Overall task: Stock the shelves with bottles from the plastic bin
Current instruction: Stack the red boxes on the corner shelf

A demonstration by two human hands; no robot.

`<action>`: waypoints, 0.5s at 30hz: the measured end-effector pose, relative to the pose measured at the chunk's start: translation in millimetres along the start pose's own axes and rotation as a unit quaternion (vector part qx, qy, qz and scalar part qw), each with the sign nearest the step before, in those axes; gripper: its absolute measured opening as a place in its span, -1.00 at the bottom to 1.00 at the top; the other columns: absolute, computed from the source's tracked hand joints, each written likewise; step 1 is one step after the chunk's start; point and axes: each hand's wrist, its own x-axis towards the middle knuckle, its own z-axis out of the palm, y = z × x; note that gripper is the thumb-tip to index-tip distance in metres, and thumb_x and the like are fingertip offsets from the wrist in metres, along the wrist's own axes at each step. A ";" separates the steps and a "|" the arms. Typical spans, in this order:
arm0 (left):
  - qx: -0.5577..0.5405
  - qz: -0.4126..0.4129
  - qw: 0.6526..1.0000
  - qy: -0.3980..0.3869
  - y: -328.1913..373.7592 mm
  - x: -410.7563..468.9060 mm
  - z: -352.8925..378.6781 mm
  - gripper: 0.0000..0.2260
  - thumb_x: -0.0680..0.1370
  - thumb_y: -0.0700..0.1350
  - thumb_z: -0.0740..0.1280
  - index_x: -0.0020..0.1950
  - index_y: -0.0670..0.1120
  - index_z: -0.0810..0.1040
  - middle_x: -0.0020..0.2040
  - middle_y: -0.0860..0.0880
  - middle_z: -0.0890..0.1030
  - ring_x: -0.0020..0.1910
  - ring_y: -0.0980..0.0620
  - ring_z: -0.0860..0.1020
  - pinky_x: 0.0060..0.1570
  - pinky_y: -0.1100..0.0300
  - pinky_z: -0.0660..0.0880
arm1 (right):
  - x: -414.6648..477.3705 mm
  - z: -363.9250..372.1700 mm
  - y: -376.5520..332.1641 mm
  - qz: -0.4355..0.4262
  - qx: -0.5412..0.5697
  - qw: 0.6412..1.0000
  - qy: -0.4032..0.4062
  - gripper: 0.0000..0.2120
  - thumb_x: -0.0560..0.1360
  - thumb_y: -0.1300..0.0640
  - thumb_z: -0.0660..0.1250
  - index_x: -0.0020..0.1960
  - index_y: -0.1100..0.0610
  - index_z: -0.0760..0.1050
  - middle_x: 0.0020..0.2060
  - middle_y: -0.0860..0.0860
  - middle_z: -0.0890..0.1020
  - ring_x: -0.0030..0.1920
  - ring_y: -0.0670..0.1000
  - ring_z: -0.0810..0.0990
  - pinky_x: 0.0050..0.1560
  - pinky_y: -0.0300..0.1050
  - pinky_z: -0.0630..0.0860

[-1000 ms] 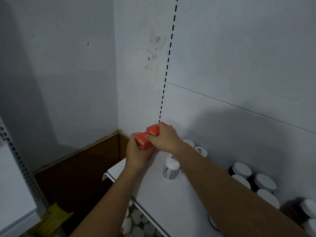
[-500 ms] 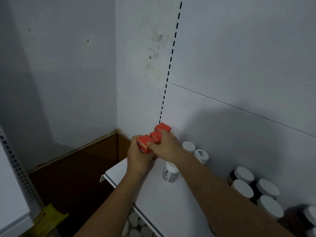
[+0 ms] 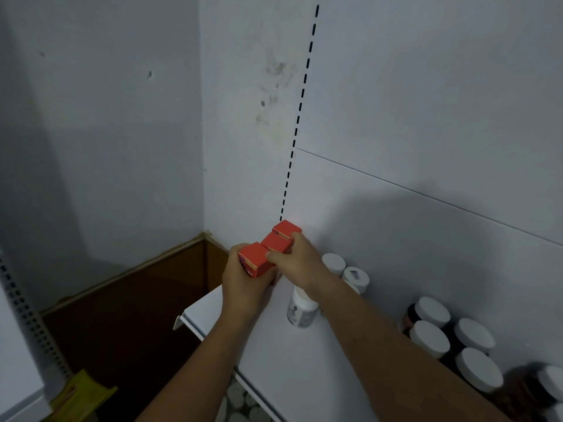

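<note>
Three red boxes stand in a row at the far left end of the white shelf (image 3: 274, 354). My left hand (image 3: 243, 287) grips the nearest red box (image 3: 254, 257) from below and behind. My right hand (image 3: 300, 263) has its fingers curled over the middle red box (image 3: 275, 241). The third red box (image 3: 286, 228) stands free against the back panel. A white bottle (image 3: 300, 312) stands on the shelf just under my right wrist, with two white-capped bottles (image 3: 344, 269) behind it. No plastic bin is in view.
Dark jars with white lids (image 3: 447, 339) crowd the shelf's right end. More white caps (image 3: 240, 400) show on the shelf below. A brown floor corner (image 3: 137, 300) lies to the left, with a yellow item (image 3: 82, 397) near a perforated shelf upright (image 3: 27, 315).
The red boxes and both hands have shifted slightly towards the back panel; a third box now stands clear of my right hand at the back of the row.
</note>
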 end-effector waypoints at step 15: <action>-0.026 0.000 1.000 0.007 -2.0 5.4 5.7 -0.58 0.44 -0.24 0.63 0.20 -0.06 0.54 0.03 0.07 0.68 -0.04 0.26 0.68 -0.15 0.36 0.61 | -3.8 6.9 -5.7 0.021 -0.001 1.000 0.014 -0.81 0.54 0.18 0.39 0.03 0.33 0.61 -0.20 0.12 0.68 -0.20 0.04 0.61 -0.13 -0.07 0.52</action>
